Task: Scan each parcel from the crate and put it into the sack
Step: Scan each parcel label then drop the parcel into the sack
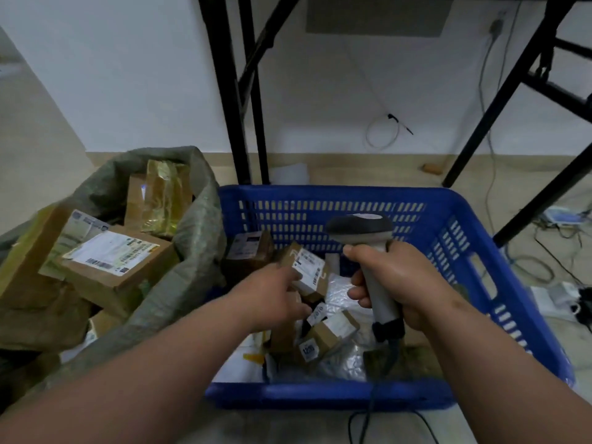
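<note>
A pale floor runs to a white wall, with black table legs [238,100] standing behind. On the floor sits a blue crate [474,251] holding small cardboard parcels and plastic mailers. Over its middle the left hand [272,296] grips a small labelled parcel [309,274], label up. Just right of it the right hand [403,283] is wrapped around the handle of a grey scanner [360,229], its head raised above the parcel. Left of the crate, touching it, a green woven sack [198,238] stands open with boxes [112,264] inside. Cables [544,267] lie to the right.
</note>
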Demonstrator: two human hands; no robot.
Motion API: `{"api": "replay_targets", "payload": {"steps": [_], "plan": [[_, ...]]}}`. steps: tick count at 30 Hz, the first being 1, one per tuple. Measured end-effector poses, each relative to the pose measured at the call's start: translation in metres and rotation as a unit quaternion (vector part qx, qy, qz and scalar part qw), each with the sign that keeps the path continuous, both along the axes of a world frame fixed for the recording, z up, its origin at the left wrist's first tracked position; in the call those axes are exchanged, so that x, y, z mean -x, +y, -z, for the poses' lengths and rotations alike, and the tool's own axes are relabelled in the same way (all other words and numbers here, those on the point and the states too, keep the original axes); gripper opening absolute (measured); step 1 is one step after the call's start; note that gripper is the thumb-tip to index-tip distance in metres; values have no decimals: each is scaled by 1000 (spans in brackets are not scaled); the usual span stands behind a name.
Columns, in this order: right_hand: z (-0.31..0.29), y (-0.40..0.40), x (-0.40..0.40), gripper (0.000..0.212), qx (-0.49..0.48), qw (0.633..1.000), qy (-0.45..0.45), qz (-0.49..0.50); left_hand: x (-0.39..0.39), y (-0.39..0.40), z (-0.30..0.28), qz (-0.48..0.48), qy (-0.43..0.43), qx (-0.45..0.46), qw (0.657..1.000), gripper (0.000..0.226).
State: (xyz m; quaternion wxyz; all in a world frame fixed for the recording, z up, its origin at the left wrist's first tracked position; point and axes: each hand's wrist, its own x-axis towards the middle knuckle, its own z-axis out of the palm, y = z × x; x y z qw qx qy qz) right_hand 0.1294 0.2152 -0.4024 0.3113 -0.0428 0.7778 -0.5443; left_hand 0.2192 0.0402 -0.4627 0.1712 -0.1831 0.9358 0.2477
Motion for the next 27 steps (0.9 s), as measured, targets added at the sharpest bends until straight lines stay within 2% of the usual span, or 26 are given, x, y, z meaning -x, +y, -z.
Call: {"api": "replay_targets", "payload": {"steps": [4, 7, 9, 12, 14, 17, 18, 21, 24, 27], "plan": [[13, 7, 15, 21, -8, 1000, -9, 10, 17, 35, 38, 48, -66, -18, 997, 89], [17, 10, 25, 21, -4, 1000, -8, 6, 25, 55, 59, 105, -131, 28, 985, 97], [16, 12, 28, 22, -2, 1000, -3, 1, 27, 62, 69, 106, -144, 64, 982, 82], [13, 16, 32, 21, -3, 1000, 6, -7, 30, 61, 72, 43, -104, 70, 991, 41], [10, 18, 33, 20, 1, 1000, 15, -3, 35, 53, 62, -23, -79, 30, 996, 37], [1, 21, 31, 19, 16, 1000, 24, 8, 39, 32, 26, -121, -44, -38, 991, 52], [-3, 21, 29, 18, 22, 999, 23, 9, 37, 24, 12, -153, -24, -75, 985, 51], [-14, 23, 19, 18, 40, 999, 23, 2, 19, -1, -25, -232, 61, -212, 947, 33], [-25, 25, 3, 15, 52, 998, 30, -23, -10, -24, -54, -276, 112, -307, 904, 48], [-33, 24, -15, 16, 55, 995, 47, -64, -37, -40, -74, -310, 156, -346, 871, 54]]}}
